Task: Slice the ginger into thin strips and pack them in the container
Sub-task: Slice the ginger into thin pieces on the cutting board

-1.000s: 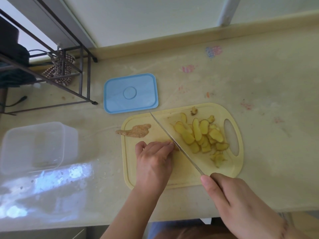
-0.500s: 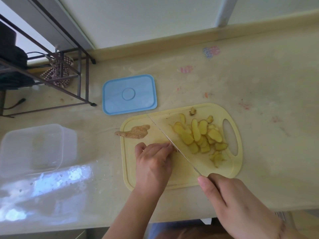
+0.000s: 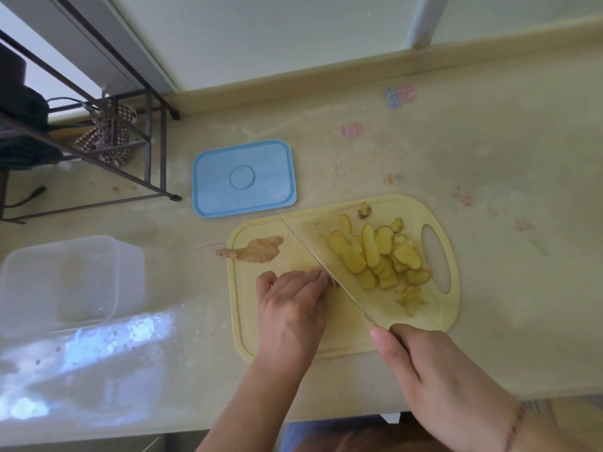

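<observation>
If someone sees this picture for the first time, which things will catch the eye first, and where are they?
First, the pile of yellow ginger slices on the right half of the pale yellow cutting board, with the knife lying diagonally across it between the left hand and the right hand. Next, the blue lid lies flat just beyond the board, and the clear container stands at far left.

At the far left of your table (image 3: pixel 456 151) stands a dark metal rack (image 3: pixel 124 151), with a checked cloth (image 3: pixel 107 138) bunched behind its bars. A black cable (image 3: pixel 29 197) trails beside it. You can see faded red and blue marks (image 3: pixel 399 96) staining the surface near the back wall.
</observation>
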The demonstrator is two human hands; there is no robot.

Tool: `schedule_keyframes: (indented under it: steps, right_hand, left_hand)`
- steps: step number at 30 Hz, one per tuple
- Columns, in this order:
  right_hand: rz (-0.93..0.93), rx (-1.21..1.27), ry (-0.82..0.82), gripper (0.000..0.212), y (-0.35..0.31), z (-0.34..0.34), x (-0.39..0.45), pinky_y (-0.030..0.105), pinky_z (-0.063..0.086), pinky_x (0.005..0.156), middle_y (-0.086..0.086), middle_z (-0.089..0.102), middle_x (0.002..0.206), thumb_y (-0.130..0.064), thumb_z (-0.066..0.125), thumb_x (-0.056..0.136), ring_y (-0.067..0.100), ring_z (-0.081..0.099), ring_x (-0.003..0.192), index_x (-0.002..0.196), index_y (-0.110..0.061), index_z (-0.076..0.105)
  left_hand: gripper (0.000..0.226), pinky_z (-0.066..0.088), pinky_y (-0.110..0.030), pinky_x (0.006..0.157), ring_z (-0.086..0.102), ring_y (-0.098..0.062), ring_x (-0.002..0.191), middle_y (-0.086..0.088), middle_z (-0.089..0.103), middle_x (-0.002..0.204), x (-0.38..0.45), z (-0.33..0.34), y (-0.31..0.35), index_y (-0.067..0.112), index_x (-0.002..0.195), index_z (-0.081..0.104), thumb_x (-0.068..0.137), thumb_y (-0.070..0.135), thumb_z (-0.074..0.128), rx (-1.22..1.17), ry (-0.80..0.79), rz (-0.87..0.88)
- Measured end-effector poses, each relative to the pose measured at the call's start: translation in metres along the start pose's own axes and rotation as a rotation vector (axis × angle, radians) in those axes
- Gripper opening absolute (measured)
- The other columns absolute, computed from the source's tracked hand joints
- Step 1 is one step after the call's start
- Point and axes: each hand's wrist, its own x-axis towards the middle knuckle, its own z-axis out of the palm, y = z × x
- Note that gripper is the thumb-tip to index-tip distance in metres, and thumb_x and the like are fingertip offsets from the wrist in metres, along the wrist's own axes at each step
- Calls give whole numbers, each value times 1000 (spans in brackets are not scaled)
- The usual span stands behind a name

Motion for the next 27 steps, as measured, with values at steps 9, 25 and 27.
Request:
schedule_keyframes:
  steps: [9,25,27]
  right_hand:
    - [-28,-20,26,58,4,11,29,26,34,54,-3,43,55,-68,10,81,10,42,52,64,-21,40]
    - [-33,40,69,55,1,4,4,22,35,52,-22,53,59,-65,18,84,9,47,55,61,-21,41]
    - [-34,37,68,55,0,4,4,22,35,51,-23,54,61,-66,17,83,9,48,56,61,-21,40]
  left_hand:
    - [28,27,-29,79,69,-16,83,7,77,93,-1,0,-2,16,87,80,85,10,53,-24,-5,19]
    - [23,28,-30,79,63,-5,81,11,76,92,1,-1,3,19,86,79,88,17,56,-69,-11,-102]
    - [23,28,-29,79,64,-5,82,9,76,93,2,-1,4,18,87,79,89,18,56,-74,2,-87]
